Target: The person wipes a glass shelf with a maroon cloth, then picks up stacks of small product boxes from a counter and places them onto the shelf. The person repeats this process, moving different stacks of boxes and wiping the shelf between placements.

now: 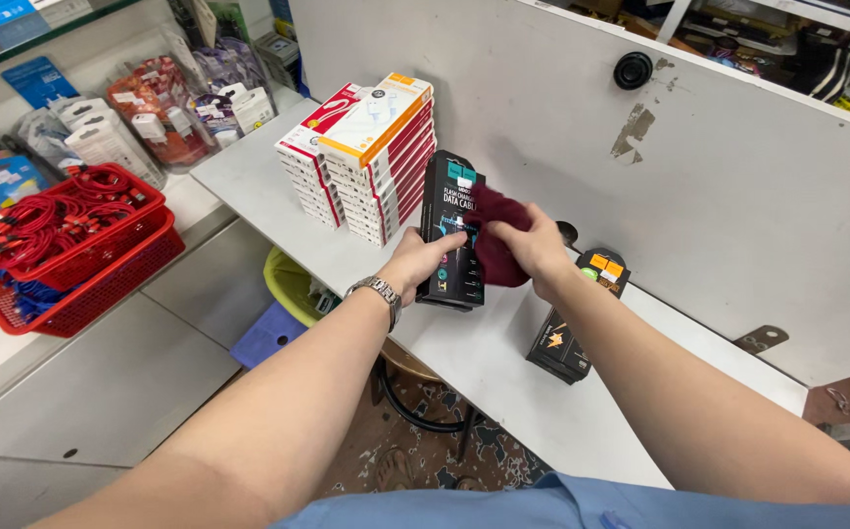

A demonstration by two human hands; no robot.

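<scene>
Forearms come in from the bottom, meeting over the white counter (503, 392). Left hand (417, 261), the one with the metal watch, grips the lower left edge of a tall black cable box (452, 230) standing upright, long axis vertical. Right hand (533, 247) is closed on a dark red cloth (495, 245) pressed against the box's right side, so both hands are on it, left a touch nearer. Just right lies another black box (572, 328) near the counter's front edge. Behind, close by, a stack of red-and-white boxes (366, 157). Far left, red baskets (72, 255) of cables, well apart.
</scene>
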